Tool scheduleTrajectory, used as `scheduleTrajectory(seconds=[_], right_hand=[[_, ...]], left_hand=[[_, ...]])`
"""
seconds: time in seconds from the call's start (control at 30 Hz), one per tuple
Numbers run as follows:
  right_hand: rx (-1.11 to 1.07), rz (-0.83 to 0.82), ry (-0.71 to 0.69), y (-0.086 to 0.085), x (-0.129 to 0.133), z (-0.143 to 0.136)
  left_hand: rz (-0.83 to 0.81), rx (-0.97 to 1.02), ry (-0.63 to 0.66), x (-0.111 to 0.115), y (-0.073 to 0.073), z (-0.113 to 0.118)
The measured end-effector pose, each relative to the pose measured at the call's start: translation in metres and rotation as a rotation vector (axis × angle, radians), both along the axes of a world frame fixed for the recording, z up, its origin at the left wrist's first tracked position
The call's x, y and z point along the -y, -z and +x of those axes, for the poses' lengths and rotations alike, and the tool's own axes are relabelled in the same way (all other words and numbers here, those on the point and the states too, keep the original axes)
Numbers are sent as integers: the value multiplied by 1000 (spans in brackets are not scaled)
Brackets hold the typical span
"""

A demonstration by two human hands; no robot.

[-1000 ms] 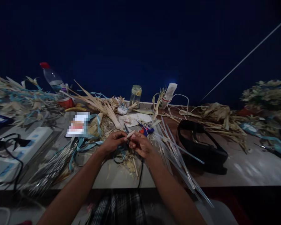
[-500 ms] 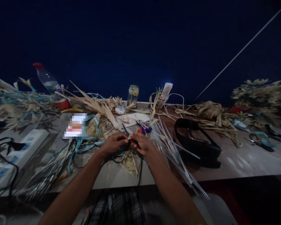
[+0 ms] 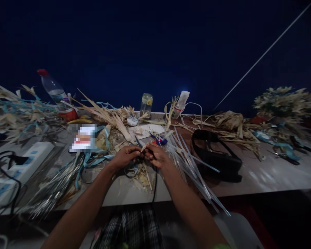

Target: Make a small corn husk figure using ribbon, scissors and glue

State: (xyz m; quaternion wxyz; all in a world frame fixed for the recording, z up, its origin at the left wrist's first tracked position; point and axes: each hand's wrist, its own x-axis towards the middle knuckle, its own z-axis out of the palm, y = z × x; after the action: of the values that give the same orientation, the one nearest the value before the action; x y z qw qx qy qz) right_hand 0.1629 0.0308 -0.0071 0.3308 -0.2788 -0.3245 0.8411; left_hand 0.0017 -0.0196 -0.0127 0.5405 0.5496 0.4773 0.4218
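Note:
My left hand (image 3: 125,155) and my right hand (image 3: 156,155) meet above the middle of the table, fingertips almost touching. A small pale piece of dried husk (image 3: 143,148) is pinched in my right fingers. The left fingers are closed against it; whether they grip the same piece is hard to see. A dark pointed blade (image 3: 138,141) shows just beyond the left fingertips, its lower end hidden. Behind my right hand lies a blue and orange tool (image 3: 159,140) with a small red light. Husk scraps (image 3: 142,180) lie beneath my hands.
Clear thin sticks (image 3: 194,169) and a black headset-like object (image 3: 217,155) lie to the right. Leftward are silvery wires (image 3: 57,186), blue ribbon (image 3: 86,162) and a white power strip (image 3: 23,169). A jar (image 3: 146,103) and a tilted bottle (image 3: 53,88) stand behind.
The pale husk piece now shows more plainly between my fingertips, and the right fingers have turned slightly. The whole view has shifted a little; the table things lie as before.

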Motion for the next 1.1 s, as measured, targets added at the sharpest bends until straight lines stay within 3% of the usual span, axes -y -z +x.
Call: scheduleTrajectory(seconds=[0.4, 0.7, 0.9, 1.1], right_hand=[[-12, -6, 52, -2, -2, 2], [126, 347, 256, 0, 0, 1], [213, 478, 352, 1, -3, 2], [572, 801, 364, 7, -4, 3]], left_hand=[[17, 124, -240, -2, 1, 3], [66, 206, -316, -4, -3, -1], [171, 287, -483, -7, -5, -11], [287, 301, -620, -8, -9, -17]])
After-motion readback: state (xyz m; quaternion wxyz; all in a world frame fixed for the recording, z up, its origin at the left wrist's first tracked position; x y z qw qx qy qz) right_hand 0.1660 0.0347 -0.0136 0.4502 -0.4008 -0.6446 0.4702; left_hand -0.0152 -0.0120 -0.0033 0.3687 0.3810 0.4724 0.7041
